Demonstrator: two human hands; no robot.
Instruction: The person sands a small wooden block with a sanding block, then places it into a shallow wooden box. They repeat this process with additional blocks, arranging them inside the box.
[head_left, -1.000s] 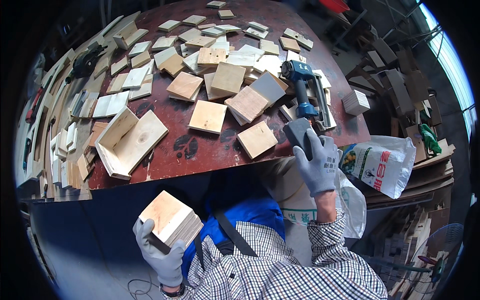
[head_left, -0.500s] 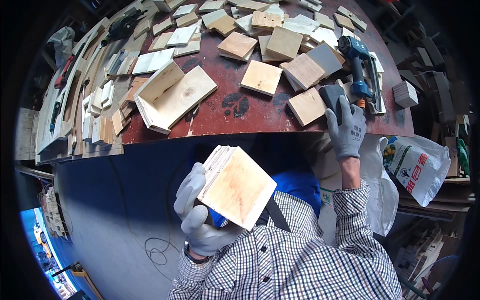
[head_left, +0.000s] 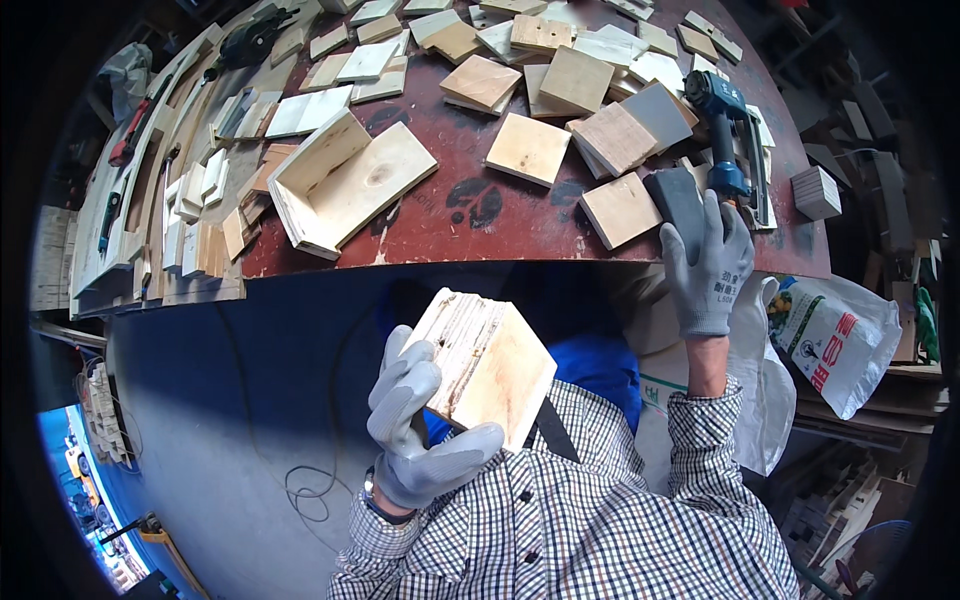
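My left hand [head_left: 425, 425], in a grey-coated work glove, grips a stack of square plywood pieces [head_left: 485, 365] in front of my chest, its layered edges turned up. My gloved right hand [head_left: 710, 270] reaches to the table's front edge with fingers stretched out. Its fingertips lie by the lower end of a blue nail gun [head_left: 722, 140], near an orange fitting, and its thumb is beside a dark grey block [head_left: 677, 205]; whether they touch is unclear. Left of the block lies a square wood piece [head_left: 620, 211]. An L-shaped wooden assembly [head_left: 385, 178] rests farther left.
Many loose wood squares [head_left: 527, 150] cover the red table [head_left: 430, 235]. Wood strips and red-handled tools [head_left: 128, 140] lie along the left side. A small wood stack [head_left: 816, 193] sits at the right edge. White sacks [head_left: 840, 340] hang below it. A cable [head_left: 308, 492] coils on the floor.
My left hand has tilted the plywood stack so more of its layered edge shows. My right hand has slid right, off the dark block toward the nail gun's lower end.
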